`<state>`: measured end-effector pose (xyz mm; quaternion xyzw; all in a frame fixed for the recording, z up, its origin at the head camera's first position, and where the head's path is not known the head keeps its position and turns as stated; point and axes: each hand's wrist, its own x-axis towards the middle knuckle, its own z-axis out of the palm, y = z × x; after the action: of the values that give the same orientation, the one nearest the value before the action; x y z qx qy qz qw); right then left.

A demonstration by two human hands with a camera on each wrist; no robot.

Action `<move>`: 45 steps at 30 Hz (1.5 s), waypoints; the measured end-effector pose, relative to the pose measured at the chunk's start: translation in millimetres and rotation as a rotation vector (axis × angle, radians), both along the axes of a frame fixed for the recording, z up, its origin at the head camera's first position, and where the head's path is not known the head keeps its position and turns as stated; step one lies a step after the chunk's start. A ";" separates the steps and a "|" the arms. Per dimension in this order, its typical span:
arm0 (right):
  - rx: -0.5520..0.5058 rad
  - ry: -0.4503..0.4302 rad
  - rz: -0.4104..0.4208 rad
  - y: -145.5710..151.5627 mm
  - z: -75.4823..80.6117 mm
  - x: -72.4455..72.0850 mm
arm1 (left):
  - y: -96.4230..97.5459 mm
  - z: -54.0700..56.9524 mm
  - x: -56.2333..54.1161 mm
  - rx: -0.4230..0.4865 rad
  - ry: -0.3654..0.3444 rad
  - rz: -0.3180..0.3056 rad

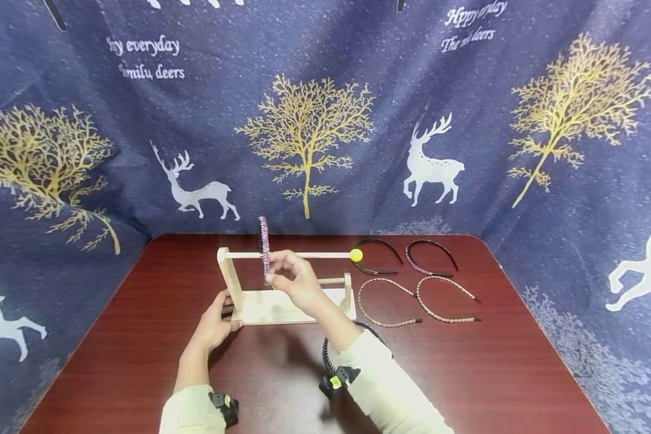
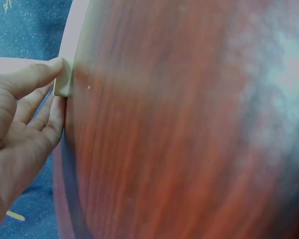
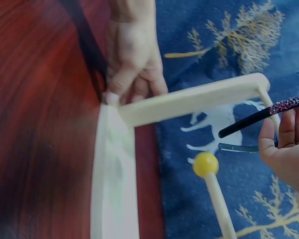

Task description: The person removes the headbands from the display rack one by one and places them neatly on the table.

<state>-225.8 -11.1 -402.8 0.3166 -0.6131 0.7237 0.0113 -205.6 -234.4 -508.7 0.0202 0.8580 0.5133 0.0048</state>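
Note:
A wooden stand [image 1: 273,306] with a pale base and a long upper rod [image 1: 325,255] tipped by a yellow ball [image 1: 356,255] is on the table. My left hand [image 1: 215,325] grips the left end of its base; in the left wrist view, the thumb lies over the base's corner [image 2: 63,84] with fingers beneath. My right hand [image 1: 298,283] pinches a headband [image 1: 265,250] covered in pink-purple glitter, which overlaps the rod near the left post [image 1: 230,277]. In the right wrist view, the headband's [image 3: 286,104] dark ends point away from the fingers.
To the right lie two braided headbands [image 1: 446,319] and, behind them, two dark ones [image 1: 433,242]. A black toothed headband [image 1: 328,355] is partly hidden under my right forearm. A lower, shorter rod [image 1: 332,281] joins the stand's right post. A printed blue cloth [image 1: 325,48] hangs behind the table.

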 end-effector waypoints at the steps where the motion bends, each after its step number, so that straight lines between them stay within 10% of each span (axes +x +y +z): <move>1: -0.006 0.004 -0.006 4.1 1.3 -0.2 | -0.1 0.8 -0.3 -0.001 -0.004 -0.002; 34: -0.161 -0.072 -0.170 95.7 22.5 8.9 | -1.5 -1.7 -1.4 0.006 -0.020 0.006; 45: -0.261 0.035 -0.163 125.5 25.4 15.6 | -0.9 -2.1 0.7 0.020 -0.020 0.004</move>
<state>-210.2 114.4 -377.4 0.2740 -0.5372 0.7884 0.1216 -204.8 -235.2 -510.8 0.0134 0.8528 0.5220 0.0123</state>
